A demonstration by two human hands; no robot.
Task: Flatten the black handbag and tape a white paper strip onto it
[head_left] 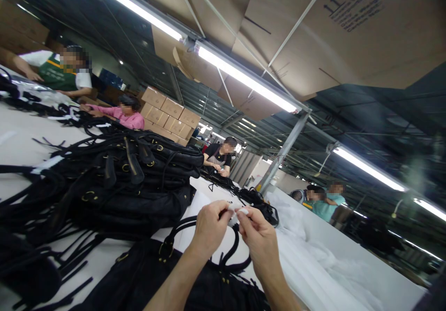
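Both hands (234, 230) pinching a small white piece (237, 209) above a black bag (205, 281), its contents hidden

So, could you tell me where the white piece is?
The white piece is in the head view, below centre, pinched between the left hand and right hand, above the nearest black bag.

On overhead cardboard (376, 55), upper right: shows two up arrows (333, 5) above bar, then dark printed lines (364, 9), tilted, partly blurred. Reads "Weight" and "Carton No."; can't make out rest for sure. On green apron (57, 75), far left: carries small line of lettering, too small to read. On stacked boxes (167, 113), behind pink top (130, 118): bears faint print, unreadable.
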